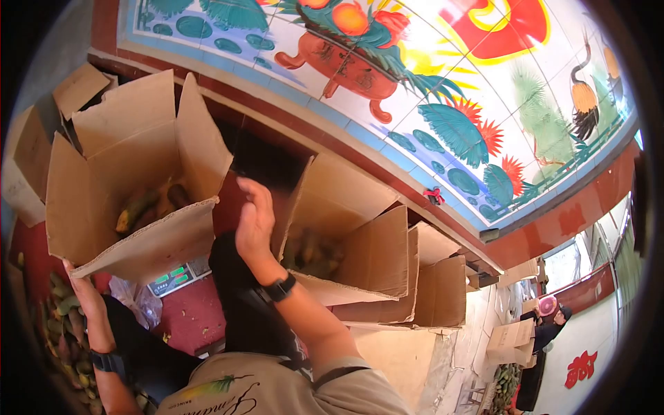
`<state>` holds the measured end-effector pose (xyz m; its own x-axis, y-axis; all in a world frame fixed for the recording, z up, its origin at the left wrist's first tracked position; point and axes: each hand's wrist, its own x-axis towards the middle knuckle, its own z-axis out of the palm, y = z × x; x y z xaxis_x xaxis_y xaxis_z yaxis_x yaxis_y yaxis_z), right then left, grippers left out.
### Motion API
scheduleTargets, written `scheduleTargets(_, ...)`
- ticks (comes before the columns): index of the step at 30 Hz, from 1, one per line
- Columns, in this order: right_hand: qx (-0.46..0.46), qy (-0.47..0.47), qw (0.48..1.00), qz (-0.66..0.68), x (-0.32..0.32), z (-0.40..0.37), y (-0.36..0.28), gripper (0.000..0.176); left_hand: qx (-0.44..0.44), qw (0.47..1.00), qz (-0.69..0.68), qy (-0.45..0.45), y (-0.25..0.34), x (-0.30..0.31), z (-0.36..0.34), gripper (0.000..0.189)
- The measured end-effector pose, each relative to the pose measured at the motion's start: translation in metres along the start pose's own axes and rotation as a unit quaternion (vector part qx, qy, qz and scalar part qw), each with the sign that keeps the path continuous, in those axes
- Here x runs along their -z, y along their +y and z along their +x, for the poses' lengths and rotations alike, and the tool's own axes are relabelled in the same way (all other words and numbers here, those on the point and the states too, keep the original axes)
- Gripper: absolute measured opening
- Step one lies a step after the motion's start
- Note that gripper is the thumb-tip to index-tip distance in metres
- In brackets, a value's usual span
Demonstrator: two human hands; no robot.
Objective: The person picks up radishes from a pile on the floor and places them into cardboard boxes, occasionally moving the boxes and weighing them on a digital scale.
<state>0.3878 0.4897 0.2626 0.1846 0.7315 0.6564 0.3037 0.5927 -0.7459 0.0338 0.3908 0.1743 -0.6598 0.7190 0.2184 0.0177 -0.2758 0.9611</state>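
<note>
A tall cardboard box with raised flaps stands in front of me at the left, several long green and yellow fruits lying deep inside it. My left hand grips this box at its near left corner, some of the fingers hidden by the cardboard. To the right of the box, my right hand is raised with its fingers apart and holds nothing. It is between that box and a second open cardboard box, which has darker, blurred fruits at its bottom.
A scale with a lit green display sits by the near box, beside a clear plastic bag. Loose fruits are heaped at the lower left. More boxes line the tiled mural wall. Another person is far right.
</note>
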Motion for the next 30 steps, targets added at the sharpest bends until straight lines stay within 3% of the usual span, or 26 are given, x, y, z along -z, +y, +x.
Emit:
scheduleTargets(5, -0.007, -0.060, 0.996, -0.061, 0.085, -0.033, -0.005, 0.023, -0.005, 1.000, 0.007, 0.022, -0.017, 0.008, 0.004, 0.062)
scheduleTargets(7, 0.015, -0.129, 0.981, -0.147, 0.124, -0.063, -0.003, 0.016, -0.002, 1.000, 0.009, 0.011, 0.002, -0.005, -0.001, 0.062)
scheduleTargets(9, 0.131, -0.237, 0.925, -0.265, 0.161, -0.090, -0.009, 0.017, -0.002, 1.000, 0.008, 0.002, 0.007, -0.009, 0.000, 0.062)
scheduleTargets(11, 0.121, -0.299, 0.892, -0.317, 0.191, -0.115, -0.020, 0.021, 0.013, 1.000, 0.011, 0.006, -0.004, 0.000, 0.005, 0.062)
scheduleTargets(13, 0.031, -0.303, 0.873, -0.380, 0.225, -0.152, -0.010, 0.021, 0.025, 1.000, -0.008, 0.001, -0.013, 0.008, 0.010, 0.062)
scheduleTargets(17, -0.037, -0.239, 0.838, -0.489, 0.279, -0.201, 0.030, 0.016, 0.061, 0.997, -0.036, 0.006, -0.012, 0.008, 0.013, 0.062)
scheduleTargets(19, -0.135, -0.240, 0.768, -0.578, 0.302, -0.216, 0.048, 0.012, 0.069, 0.997, -0.029, -0.018, -0.025, 0.025, 0.022, 0.062)
scheduleTargets(21, -0.131, -0.224, 0.751, -0.607, 0.324, -0.226, 0.083, 0.013, 0.078, 0.996, -0.022, -0.045, -0.031, 0.029, 0.023, 0.063)
scheduleTargets(23, -0.128, -0.207, 0.735, -0.633, 0.335, -0.233, 0.099, 0.013, 0.031, 0.999, -0.010, -0.037, -0.030, 0.027, 0.023, 0.062)
scheduleTargets(26, -0.114, -0.245, 0.698, -0.663, 0.344, -0.237, 0.111, 0.016, 0.048, 0.999, -0.012, -0.013, -0.023, 0.021, 0.022, 0.063)
scheduleTargets(28, -0.092, -0.245, 0.650, -0.714, 0.345, -0.245, 0.120, 0.017, 0.041, 0.999, -0.007, -0.025, -0.032, 0.031, 0.023, 0.062)
scheduleTargets(30, -0.112, -0.258, 0.653, -0.703, 0.348, -0.246, 0.128, 0.018, 0.027, 0.998, 0.001, -0.049, -0.037, 0.033, 0.026, 0.062)
